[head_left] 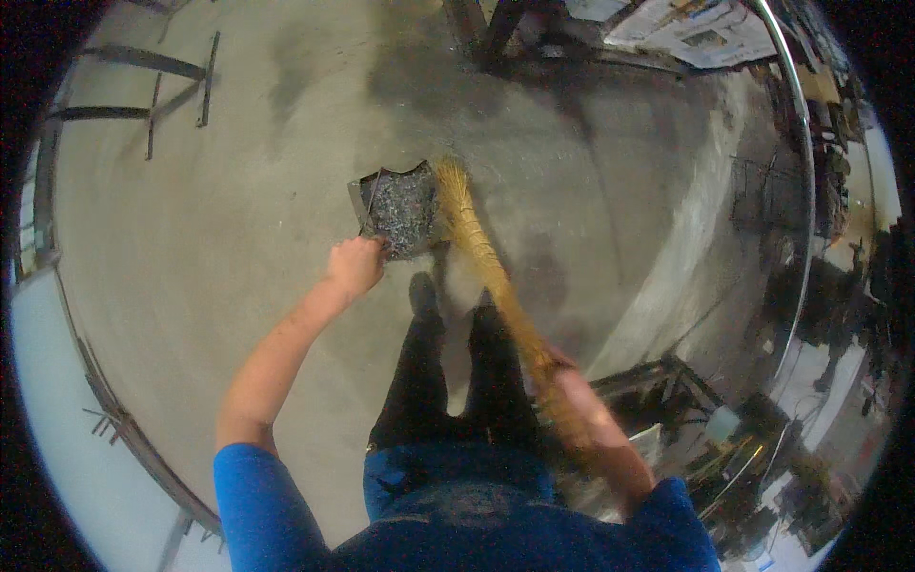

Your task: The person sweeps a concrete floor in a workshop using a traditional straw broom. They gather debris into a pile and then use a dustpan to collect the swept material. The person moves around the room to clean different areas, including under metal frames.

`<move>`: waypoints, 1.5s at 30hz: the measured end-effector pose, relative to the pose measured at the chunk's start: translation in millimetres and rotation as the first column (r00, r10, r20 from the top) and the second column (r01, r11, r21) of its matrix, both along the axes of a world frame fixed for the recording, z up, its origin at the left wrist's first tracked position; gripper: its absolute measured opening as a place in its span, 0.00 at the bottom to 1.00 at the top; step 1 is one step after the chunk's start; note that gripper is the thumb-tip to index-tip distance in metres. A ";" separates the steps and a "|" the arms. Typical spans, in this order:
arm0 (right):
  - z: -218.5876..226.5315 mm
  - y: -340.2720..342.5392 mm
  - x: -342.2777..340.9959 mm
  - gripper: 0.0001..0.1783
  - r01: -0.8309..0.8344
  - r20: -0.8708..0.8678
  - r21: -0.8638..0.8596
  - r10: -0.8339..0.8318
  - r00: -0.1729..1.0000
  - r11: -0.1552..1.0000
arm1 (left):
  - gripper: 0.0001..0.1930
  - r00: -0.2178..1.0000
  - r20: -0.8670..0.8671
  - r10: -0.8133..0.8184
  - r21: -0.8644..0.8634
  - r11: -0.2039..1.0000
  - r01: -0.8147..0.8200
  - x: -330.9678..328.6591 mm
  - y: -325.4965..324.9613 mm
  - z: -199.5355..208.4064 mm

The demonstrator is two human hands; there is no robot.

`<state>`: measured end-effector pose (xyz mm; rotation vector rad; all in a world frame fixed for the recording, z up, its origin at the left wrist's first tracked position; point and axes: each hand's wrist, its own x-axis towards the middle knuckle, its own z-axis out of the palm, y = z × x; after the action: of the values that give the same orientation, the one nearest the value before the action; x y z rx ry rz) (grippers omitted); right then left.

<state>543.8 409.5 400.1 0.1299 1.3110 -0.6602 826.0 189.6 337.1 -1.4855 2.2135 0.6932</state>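
My left hand [357, 265] is closed round the handle of a dark dustpan [400, 212], which is filled with grey, glinting debris. In my right hand [570, 386] is a straw broom [481, 255], gripped partway along its length and slanting forward and to the left. The broom's bristle tips are at the right edge of the dustpan, close to the floor; whether they touch it I cannot tell. My right hand and the lower part of the broom are smeared by motion.
Grey concrete floor [257, 191] surrounds my feet. Dark metal legs [157, 86] stand at the far left, a table or bench [658, 57] at the far right. A metal frame [667, 377] is near my right side, with cluttered equipment along the right edge. A pale panel [71, 381] lines the left.
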 end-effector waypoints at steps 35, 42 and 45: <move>3.9 -54.1 -178.0 0.38 -0.279 0.044 0.166 0.276 0.960 0.946 | 0.06 0.912 -0.289 0.292 -0.205 0.911 -0.357 -28.4 13.3 -19.7; 15.2 0.7 -150.7 0.38 -0.175 -0.060 0.001 0.175 0.983 0.985 | 0.08 0.824 -0.414 0.386 -0.088 0.884 -0.459 57.1 45.2 -14.2; 19.5 2.5 -144.9 0.40 -0.176 -0.135 0.052 0.181 0.974 0.983 | 0.11 0.813 -0.189 0.550 -0.030 0.824 -0.565 191.7 112.4 -23.5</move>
<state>398.9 412.0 419.6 -0.0019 1.4516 -0.4965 1017.7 302.0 313.6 -2.2383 1.9299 0.9414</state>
